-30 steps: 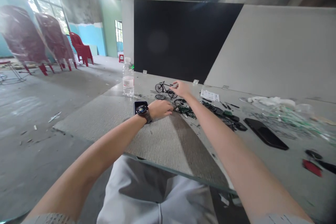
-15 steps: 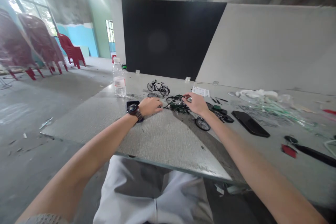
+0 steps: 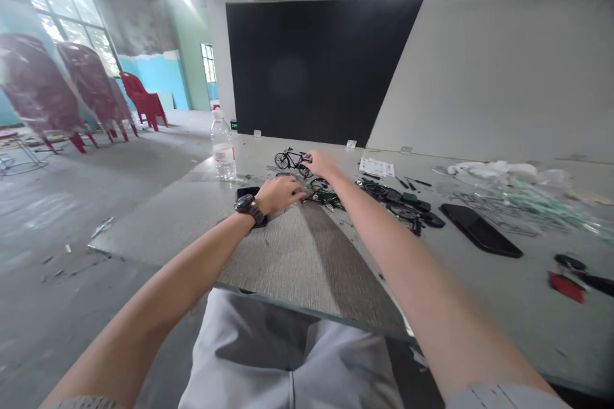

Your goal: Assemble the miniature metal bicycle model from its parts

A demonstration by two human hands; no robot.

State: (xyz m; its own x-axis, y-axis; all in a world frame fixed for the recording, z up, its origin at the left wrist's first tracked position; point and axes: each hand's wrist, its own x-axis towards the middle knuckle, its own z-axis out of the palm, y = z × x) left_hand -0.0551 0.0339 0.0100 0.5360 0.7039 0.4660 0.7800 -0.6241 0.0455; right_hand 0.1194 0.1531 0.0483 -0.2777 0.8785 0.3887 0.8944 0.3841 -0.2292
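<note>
Right hand [image 3: 322, 165] has moved to bike [image 3: 294, 160], toward far edge of bench [image 3: 283, 262]; left hand [image 3: 279, 194] nearer front edge; both grips indiscernible.

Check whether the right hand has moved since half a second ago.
Yes: the right hand moved left and forward relative to the black panel, to the right end of the small bicycle.

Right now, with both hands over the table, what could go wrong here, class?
The right hand is at the rear of the small model bicycle, so a slight bump might tip it. The left hand is close to the jumble of dark parts; small pieces could get scattered. The bottle stands upright to the left, and a wide leftward sweep might topple it.
</note>
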